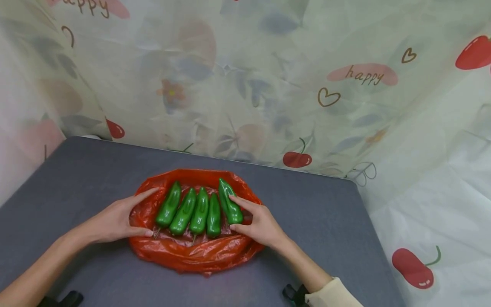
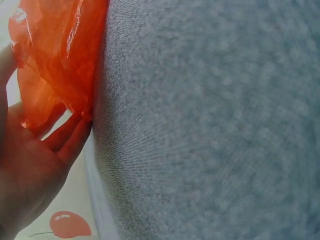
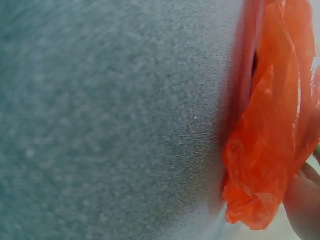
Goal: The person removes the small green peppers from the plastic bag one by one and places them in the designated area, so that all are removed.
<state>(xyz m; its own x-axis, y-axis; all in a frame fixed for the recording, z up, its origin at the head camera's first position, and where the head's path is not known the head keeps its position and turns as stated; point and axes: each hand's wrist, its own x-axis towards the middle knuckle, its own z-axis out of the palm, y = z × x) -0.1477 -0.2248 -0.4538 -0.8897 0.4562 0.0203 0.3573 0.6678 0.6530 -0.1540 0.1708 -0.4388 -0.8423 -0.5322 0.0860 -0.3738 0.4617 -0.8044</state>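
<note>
In the head view, several glossy green peppers (image 1: 199, 211) lie side by side in a rolled-down red plastic bag (image 1: 192, 259). My left hand (image 1: 115, 219) is at the bag's left side, thumb and forefinger spread wide over the rim. In the left wrist view, its fairly straight fingers (image 2: 70, 142) touch the bag's crumpled outer wall (image 2: 60, 55). My right hand (image 1: 261, 221) pinches the rightmost pepper (image 1: 229, 204) between thumb and forefinger; that pepper leans left at its tip. The bag's folds (image 3: 265, 165) hide most of this hand in the right wrist view.
The bag sits on a dark grey tabletop (image 1: 314, 213). Behind and to the sides hangs a pale printed curtain (image 1: 245, 85) that meets the table's far edge. A black strap piece (image 1: 295, 294) shows by the right forearm.
</note>
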